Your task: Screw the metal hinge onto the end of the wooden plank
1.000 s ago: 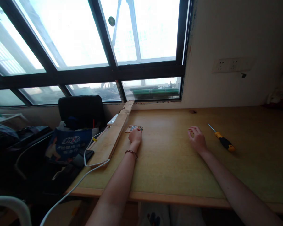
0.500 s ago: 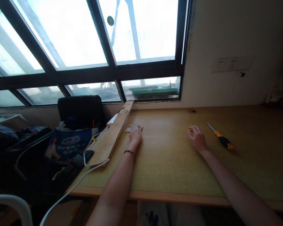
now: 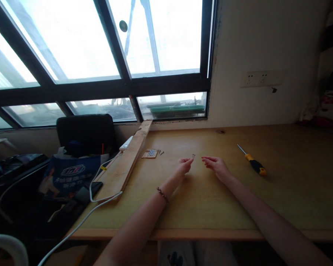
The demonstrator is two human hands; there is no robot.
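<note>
My left hand [image 3: 184,164] hovers over the middle of the wooden desk [image 3: 199,192], its fingertips pinched on a small screw [image 3: 193,156]. My right hand [image 3: 215,165] is a short way to its right, fingers extended toward the screw and holding nothing. Back near the plank lie a small wooden piece with a metal hinge [image 3: 150,153] and a couple of loose screws [image 3: 161,152]. A yellow-handled screwdriver [image 3: 252,164] rests on the desk to the right of my right hand.
A long wooden plank [image 3: 126,164] lies along the desk's left edge with a white charger and cable [image 3: 100,199]. Left of the desk stand a black chair [image 3: 86,131] and a blue bag [image 3: 69,173]. A wall socket [image 3: 256,78] sits above the desk.
My left hand left the hinge piece and came to the desk's middle with a screw pinched. My right hand moved left toward it. The view shifted slightly.
</note>
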